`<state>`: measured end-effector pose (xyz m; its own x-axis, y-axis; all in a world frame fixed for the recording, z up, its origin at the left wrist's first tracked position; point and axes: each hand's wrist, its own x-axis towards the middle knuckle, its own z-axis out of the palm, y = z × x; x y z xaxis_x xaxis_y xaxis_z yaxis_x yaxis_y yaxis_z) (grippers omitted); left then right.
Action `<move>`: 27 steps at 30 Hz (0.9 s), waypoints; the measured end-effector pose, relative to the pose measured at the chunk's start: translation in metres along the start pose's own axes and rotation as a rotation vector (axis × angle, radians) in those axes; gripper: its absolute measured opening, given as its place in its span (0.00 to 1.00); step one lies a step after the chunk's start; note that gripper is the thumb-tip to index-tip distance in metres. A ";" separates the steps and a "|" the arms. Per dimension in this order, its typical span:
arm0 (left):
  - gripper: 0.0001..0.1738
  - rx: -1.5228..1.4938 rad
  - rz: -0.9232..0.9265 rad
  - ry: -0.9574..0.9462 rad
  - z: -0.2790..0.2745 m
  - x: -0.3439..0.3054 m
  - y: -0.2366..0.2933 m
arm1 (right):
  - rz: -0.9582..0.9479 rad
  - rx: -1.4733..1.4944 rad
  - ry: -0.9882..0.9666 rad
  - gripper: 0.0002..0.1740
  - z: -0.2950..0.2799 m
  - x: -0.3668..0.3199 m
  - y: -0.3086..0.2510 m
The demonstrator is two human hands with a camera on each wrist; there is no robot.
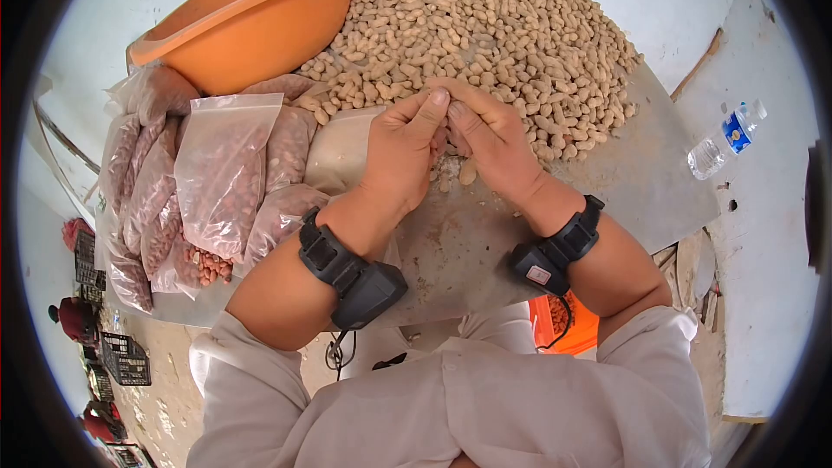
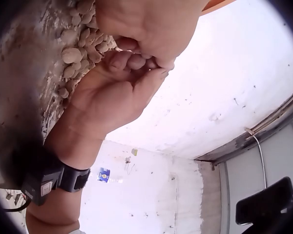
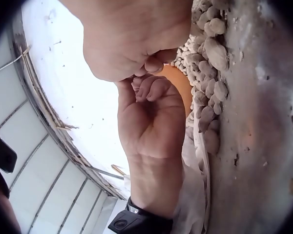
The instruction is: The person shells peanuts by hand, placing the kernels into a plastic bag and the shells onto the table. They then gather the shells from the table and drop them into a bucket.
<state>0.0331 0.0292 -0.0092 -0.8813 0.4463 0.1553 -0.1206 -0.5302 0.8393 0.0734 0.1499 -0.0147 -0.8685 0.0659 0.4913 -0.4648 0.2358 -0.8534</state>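
Observation:
Near the lower edge of a large heap of unshelled peanuts, the two hands meet fingertip to fingertip. The left hand has its thumb bent against its curled fingers, as does the right hand. Between them they pinch a small thing, probably a peanut, almost wholly covered by the fingers. In the left wrist view the left hand is above the right hand, whose fingers curl inward. The right wrist view has the right hand over the left hand. A loose peanut lies just below the hands.
Plastic bags of reddish kernels crowd the left of the metal table. An orange basin stands behind them. A water bottle lies at the right, beyond the table edge. Below the table is an orange container.

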 end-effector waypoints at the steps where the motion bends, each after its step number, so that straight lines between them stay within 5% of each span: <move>1: 0.11 -0.042 -0.007 0.007 0.001 0.000 0.001 | -0.006 -0.009 -0.005 0.18 0.000 0.000 0.002; 7: 0.12 0.088 -0.010 -0.083 -0.007 -0.001 0.001 | 0.031 0.088 0.004 0.16 0.001 -0.004 -0.009; 13: 0.13 0.549 0.263 -0.122 0.001 -0.009 0.004 | 0.051 0.306 0.168 0.16 0.015 -0.009 -0.007; 27: 0.15 0.519 0.266 -0.067 0.002 -0.010 -0.008 | 0.274 0.487 0.300 0.16 0.026 -0.008 -0.016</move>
<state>0.0436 0.0302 -0.0166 -0.8179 0.3998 0.4138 0.3550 -0.2155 0.9097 0.0829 0.1205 -0.0095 -0.9139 0.3467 0.2112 -0.3189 -0.2912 -0.9019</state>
